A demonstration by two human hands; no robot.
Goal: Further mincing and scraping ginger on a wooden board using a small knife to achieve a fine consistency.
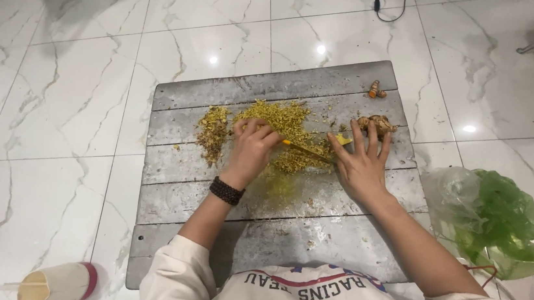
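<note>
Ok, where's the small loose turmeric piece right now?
In the head view, the small turmeric piece lies alone near the far right corner of the grey board, beyond the bigger root by the right hand.

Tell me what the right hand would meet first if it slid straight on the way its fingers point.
Probably the knobbly root: the right hand lies flat on the board, fingers pointing away from the person, fingertips just short of it. The yellow slice sits beside the index finger.

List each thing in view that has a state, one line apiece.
Left hand: closed around knife handle.
Right hand: flat, fingers spread on board.
Knife: held, blade across chopped yellow pile.
Yellow pile: finely chopped.
Turmeric root: whole, by right fingertips.
Green plastic bag: crumpled on floor.
</note>
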